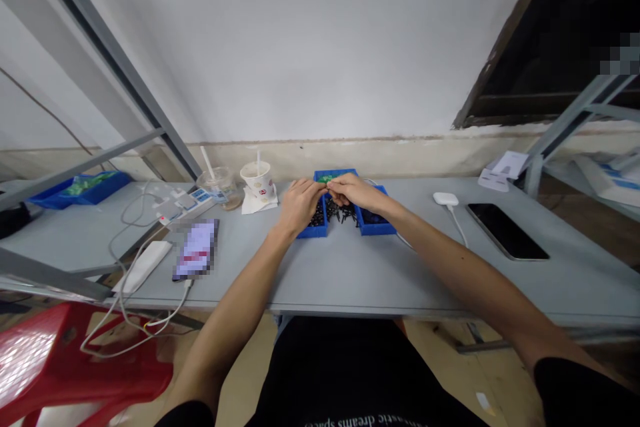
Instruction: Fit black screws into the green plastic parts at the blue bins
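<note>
Over the blue trays at the table's middle, my left hand (301,203) and my right hand (354,191) meet at the fingertips. Both hands are closed in a pinch; whatever lies between the fingers is too small to make out. Beneath my left hand is a blue tray (315,231) with small black pieces. Another blue tray (379,229) with dark contents sits under my right wrist. Loose black pieces (343,212) lie between the two. Behind the hands, a third blue tray (336,173) holds something green.
Left of the trays stand a paper cup (258,181), a clear plastic cup (220,187), a power strip (193,205) and a lit phone (197,248). To the right are a white case (445,199) with a cable and a dark phone (507,232). A red stool (75,360) stands lower left.
</note>
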Available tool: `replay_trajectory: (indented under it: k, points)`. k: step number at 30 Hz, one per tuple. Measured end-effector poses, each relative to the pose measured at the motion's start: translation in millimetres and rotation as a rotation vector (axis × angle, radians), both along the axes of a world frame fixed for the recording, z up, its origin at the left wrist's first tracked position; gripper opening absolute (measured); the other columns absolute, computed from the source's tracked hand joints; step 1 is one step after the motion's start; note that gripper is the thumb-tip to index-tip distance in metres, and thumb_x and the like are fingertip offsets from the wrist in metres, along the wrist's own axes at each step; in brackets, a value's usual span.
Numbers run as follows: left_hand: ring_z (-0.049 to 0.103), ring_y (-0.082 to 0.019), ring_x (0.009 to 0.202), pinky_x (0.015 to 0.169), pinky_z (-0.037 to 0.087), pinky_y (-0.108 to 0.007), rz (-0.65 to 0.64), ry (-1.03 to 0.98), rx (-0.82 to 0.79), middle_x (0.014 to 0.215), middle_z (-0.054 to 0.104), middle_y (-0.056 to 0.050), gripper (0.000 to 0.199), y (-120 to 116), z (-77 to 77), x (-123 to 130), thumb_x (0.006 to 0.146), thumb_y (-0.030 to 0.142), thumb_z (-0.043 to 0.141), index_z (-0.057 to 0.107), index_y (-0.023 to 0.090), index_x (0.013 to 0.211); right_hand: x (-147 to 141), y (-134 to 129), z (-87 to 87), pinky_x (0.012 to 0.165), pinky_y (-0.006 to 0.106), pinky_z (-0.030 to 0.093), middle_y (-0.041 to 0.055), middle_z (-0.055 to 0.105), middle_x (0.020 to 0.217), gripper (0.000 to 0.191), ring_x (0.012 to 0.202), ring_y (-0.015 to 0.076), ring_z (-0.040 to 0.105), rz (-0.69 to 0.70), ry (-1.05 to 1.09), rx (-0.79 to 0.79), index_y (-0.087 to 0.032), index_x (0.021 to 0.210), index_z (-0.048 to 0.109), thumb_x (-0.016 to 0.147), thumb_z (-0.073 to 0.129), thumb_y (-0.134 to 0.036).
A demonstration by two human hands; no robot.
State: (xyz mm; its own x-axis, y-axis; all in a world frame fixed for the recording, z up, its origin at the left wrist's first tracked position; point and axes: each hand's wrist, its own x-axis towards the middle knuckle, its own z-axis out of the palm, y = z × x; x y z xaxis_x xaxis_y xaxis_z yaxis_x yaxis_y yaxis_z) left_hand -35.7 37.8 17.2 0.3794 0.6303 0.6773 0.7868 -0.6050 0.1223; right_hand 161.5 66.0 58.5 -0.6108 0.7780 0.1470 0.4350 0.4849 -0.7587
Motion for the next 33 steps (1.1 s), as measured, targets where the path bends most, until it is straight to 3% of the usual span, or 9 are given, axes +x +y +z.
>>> replay_trajectory:
  k: [2,5,10,15,21,26,33]
  points:
    - [0.063,-0.026,0.100,0.091,0.047,-0.040,0.044,-0.010,-0.005,0.102,0.075,-0.009,0.031,1,1.3,-2,0.111,0.039,0.046,0.072,0.021,0.107,-1,1,-4.1,0.068,0.028,0.041,0.0004,0.060,0.062,0.044,0.059,0.0132,0.054,-0.038,-0.044,0.054,-0.020,0.068,0.053,0.108,0.036,-0.032]
    - [0.062,-0.028,0.106,0.095,0.047,-0.043,0.110,-0.023,-0.035,0.106,0.073,-0.010,0.026,4,0.6,-7,0.108,0.038,0.053,0.072,0.021,0.101,3,2,-10.5,0.072,0.028,0.039,0.0037,0.067,0.070,0.038,0.071,0.0154,0.061,-0.109,-0.229,0.280,-0.019,0.071,0.059,0.105,0.045,-0.027]
    - [0.061,-0.031,0.104,0.094,0.048,-0.047,0.256,-0.050,-0.046,0.102,0.070,-0.011,0.029,7,-5.1,-12,0.104,0.040,0.058,0.071,0.021,0.086,6,0,-30.0,0.071,0.030,0.037,0.0096,0.076,0.088,0.014,0.083,0.0203,0.067,0.058,-0.598,0.443,-0.017,0.088,0.072,0.095,0.060,-0.015]
    - [0.062,-0.030,0.105,0.096,0.048,-0.047,0.313,-0.131,-0.026,0.103,0.070,-0.010,0.027,6,-6.1,-10,0.105,0.039,0.056,0.072,0.022,0.093,3,1,-51.0,0.076,0.032,0.040,0.0156,0.075,0.102,0.019,0.093,0.0236,0.068,0.082,-0.679,0.606,-0.013,0.099,0.075,0.095,0.056,-0.011]
    - [0.062,-0.029,0.110,0.099,0.049,-0.043,0.289,-0.075,-0.113,0.110,0.071,-0.009,0.022,2,-1.2,-5,0.106,0.035,0.054,0.072,0.022,0.103,4,8,-58.2,0.072,0.031,0.036,0.0119,0.074,0.096,0.023,0.085,0.0210,0.064,0.109,-0.657,0.613,-0.015,0.094,0.075,0.095,0.052,-0.007]
    - [0.062,-0.027,0.109,0.101,0.051,-0.041,0.178,-0.049,-0.099,0.112,0.071,-0.008,0.019,0,-0.1,-1,0.106,0.030,0.053,0.071,0.023,0.107,4,10,-59.6,0.071,0.031,0.033,0.0110,0.073,0.096,0.022,0.088,0.0214,0.063,0.123,-0.615,0.609,-0.016,0.089,0.074,0.092,0.053,-0.007]
    - [0.062,-0.026,0.110,0.101,0.052,-0.041,0.050,0.007,-0.089,0.114,0.071,-0.008,0.023,0,-0.7,-1,0.106,0.022,0.050,0.071,0.022,0.115,6,10,-44.6,0.069,0.029,0.033,0.0074,0.074,0.086,0.023,0.079,0.0181,0.062,0.121,-0.541,0.502,-0.017,0.084,0.073,0.081,0.056,-0.001]
